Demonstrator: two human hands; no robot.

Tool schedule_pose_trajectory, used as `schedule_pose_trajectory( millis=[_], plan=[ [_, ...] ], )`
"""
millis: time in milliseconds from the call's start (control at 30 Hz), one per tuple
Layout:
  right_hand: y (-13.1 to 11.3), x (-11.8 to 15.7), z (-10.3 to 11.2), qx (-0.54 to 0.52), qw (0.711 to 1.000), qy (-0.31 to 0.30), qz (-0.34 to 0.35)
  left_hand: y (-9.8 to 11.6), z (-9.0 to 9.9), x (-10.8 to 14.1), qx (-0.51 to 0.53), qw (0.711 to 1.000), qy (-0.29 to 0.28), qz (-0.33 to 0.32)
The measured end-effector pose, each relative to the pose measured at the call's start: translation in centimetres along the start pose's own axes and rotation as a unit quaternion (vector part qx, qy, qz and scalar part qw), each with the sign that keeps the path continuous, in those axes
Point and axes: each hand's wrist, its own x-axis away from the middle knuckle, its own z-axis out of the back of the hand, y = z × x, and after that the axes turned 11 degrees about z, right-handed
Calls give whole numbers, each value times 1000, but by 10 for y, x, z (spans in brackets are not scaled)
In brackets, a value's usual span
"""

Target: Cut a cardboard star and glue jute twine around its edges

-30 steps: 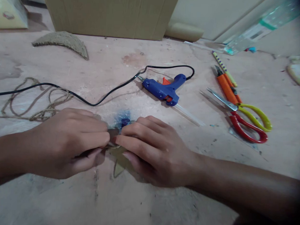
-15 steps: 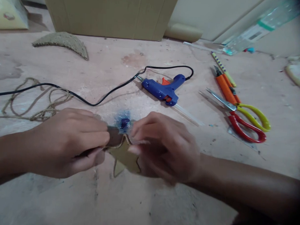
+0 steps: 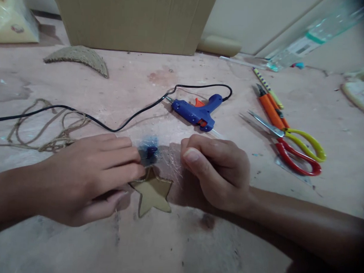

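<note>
A small cardboard star (image 3: 153, 194) with twine along its edge lies in front of me. My left hand (image 3: 99, 177) is closed at the star's left side, its curled fingers over the left and upper points. To the right of the star and apart from it, my right hand (image 3: 219, 169) is closed, thumb against the bent index finger; anything inside the pinch is too small to make out. Behind the star is a dark blue lump on a blue patch (image 3: 151, 151), with thin glue strands around it. Loose twine (image 3: 55, 142) lies beyond my left hand.
A blue glue gun (image 3: 194, 113) with a black cord (image 3: 141, 111) lies behind my hands. Scissors (image 3: 297, 158), an orange cutter (image 3: 269, 109) and a patterned pencil (image 3: 267, 87) are at right. A twine-covered crescent (image 3: 79, 57), cardboard box (image 3: 132, 21) and plastic bottle (image 3: 304, 47) stand farther back.
My right hand has drawn away from the star to the right and closed into a pinch. My left hand has shifted slightly right over the star's upper left, and more of the star shows.
</note>
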Motion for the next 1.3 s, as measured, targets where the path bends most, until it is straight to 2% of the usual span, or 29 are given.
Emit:
schedule_pose_trajectory(
  millis=[133, 233, 300, 333, 367, 400, 467, 500, 533, 567, 633, 700, 767, 833, 900, 1100, 1200, 1300],
  plan=[
    [-3, -3, -1, 8, 998, 58, 39, 0, 0, -1, -34, 998, 9, -49],
    [-8, -17, 14, 84, 988, 105, 81, -1, 1, -1, -31, 998, 6, -52],
    [-8, -34, 35, 172, 970, 156, 75, 0, 0, -2, -21, 998, 10, -52],
    [-6, -45, 48, 232, 950, 199, 57, 0, 0, -3, -17, 998, 13, -51],
    [-2, -55, 61, 270, 921, 253, 119, 1, 0, -3, -14, 999, 16, -49],
    [4, -65, 75, 252, 935, 218, 125, 2, 0, -4, -12, 999, 18, -46],
    [17, -83, 101, 192, 973, 101, 76, 3, 0, -4, -16, 999, 26, -42],
    [25, -89, 112, 200, 976, 55, 58, 4, 0, -4, -19, 999, 25, -41],
    [31, -93, 122, 233, 971, -18, 44, 5, 0, -4, -25, 999, 24, -41],
    [38, -95, 129, 278, 954, -105, 30, 5, 0, -4, -31, 998, 21, -40],
    [48, -93, 139, 308, 927, -213, 19, 5, 2, -3, -44, 998, 15, -37],
    [55, -86, 141, 292, 906, -306, 15, 4, 3, -3, -52, 998, 8, -37],
    [61, -77, 139, 278, 886, -370, 12, 3, 5, -4, -56, 998, -6, -42],
    [64, -70, 136, 285, 880, -380, 12, 3, 5, -5, -55, 997, -15, -42],
    [64, -65, 135, 282, 885, -370, 9, 2, 5, -5, -50, 998, -10, -33],
    [38, -58, 137, 144, 907, -390, -59, 5, 0, -4, -29, 999, 34, -17],
    [22, -51, 134, 99, 919, -369, -102, 4, -1, -4, -47, 998, 45, -24],
    [12, -42, 127, 108, 934, -322, -111, 3, -2, -4, -41, 998, 44, -21]
  ],
)
